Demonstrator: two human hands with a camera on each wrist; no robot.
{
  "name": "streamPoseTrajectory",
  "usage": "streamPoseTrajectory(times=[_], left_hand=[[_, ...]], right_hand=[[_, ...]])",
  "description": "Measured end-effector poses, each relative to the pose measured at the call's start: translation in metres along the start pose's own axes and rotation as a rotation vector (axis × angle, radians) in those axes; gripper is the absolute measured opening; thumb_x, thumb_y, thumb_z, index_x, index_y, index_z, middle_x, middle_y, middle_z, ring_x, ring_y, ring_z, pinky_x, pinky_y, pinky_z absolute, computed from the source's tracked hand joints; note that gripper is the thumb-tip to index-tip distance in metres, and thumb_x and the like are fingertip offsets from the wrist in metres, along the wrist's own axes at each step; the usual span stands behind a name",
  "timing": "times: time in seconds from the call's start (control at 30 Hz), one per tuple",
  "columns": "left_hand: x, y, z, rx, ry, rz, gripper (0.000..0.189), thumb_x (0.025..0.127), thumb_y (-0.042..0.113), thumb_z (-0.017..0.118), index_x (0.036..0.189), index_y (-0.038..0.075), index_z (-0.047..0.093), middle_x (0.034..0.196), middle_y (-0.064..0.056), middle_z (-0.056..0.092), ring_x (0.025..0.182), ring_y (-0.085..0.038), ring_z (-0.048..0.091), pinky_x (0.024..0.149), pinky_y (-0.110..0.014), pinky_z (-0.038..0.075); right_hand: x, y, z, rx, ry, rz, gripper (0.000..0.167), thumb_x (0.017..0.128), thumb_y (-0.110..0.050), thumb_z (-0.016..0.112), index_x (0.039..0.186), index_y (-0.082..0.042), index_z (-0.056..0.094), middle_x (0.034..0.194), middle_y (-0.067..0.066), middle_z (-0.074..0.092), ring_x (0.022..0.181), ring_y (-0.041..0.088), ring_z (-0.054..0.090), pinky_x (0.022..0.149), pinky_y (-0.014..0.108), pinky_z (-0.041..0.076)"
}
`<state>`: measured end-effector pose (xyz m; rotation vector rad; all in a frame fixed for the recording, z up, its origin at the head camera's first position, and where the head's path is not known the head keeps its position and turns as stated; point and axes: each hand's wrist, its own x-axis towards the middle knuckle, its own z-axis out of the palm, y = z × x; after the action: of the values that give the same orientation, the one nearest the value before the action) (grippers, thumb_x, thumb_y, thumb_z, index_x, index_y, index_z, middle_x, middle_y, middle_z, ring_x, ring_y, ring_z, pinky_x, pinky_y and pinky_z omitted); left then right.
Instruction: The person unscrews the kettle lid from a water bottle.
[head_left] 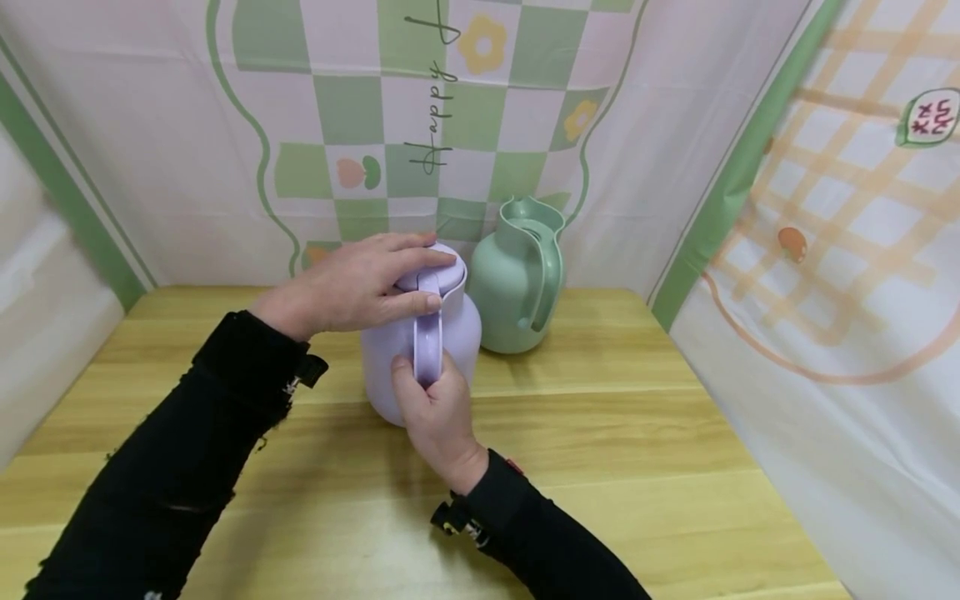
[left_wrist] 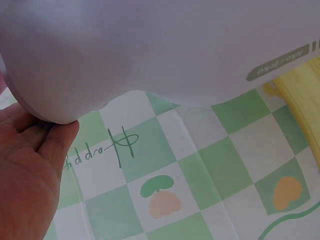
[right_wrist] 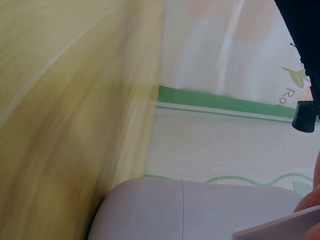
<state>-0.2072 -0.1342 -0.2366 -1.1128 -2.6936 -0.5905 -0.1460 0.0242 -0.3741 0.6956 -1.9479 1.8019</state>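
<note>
A lilac jug with a handle stands upright on the wooden table. My left hand rests across its lid, with the fingers laid over the top and the thumb reaching to the upper end of the handle. In the left wrist view, fingers touch the edge at the jug's top. My right hand grips the lower part of the handle, its thumb along the left side. Most of the right hand falls outside the right wrist view, where the lilac body shows.
A green jug of similar shape stands just behind and right of the lilac one, its handle towards me. Behind the wooden table hangs a checked cloth, with another patterned cloth at the right.
</note>
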Motion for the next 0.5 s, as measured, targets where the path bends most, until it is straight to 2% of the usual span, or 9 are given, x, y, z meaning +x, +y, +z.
streamPoseTrajectory(times=[0.3, 0.5], left_hand=[[0.0004, 0.0023, 0.0022, 0.042, 0.024, 0.003, 0.057, 0.102, 0.050, 0.063, 0.152, 0.022, 0.056, 0.162, -0.016, 0.045, 0.145, -0.038, 0.046, 0.110, -0.055, 0.046], [0.0017, 0.0044, 0.0018, 0.060, 0.026, 0.004, 0.058, 0.102, 0.051, 0.062, 0.151, 0.021, 0.057, 0.161, -0.016, 0.046, 0.144, -0.038, 0.047, 0.109, -0.054, 0.046]], right_hand=[[0.0002, -0.0007, -0.0004, 0.011, -0.010, -0.011, 0.018, 0.104, -0.013, 0.057, 0.090, -0.004, 0.051, 0.073, 0.001, 0.037, 0.065, 0.014, 0.042, 0.059, 0.026, 0.034], [0.0000, -0.0012, 0.0001, -0.002, 0.006, -0.014, 0.014, 0.104, -0.013, 0.058, 0.095, -0.003, 0.055, 0.075, 0.001, 0.039, 0.069, 0.015, 0.046, 0.061, 0.026, 0.038]])
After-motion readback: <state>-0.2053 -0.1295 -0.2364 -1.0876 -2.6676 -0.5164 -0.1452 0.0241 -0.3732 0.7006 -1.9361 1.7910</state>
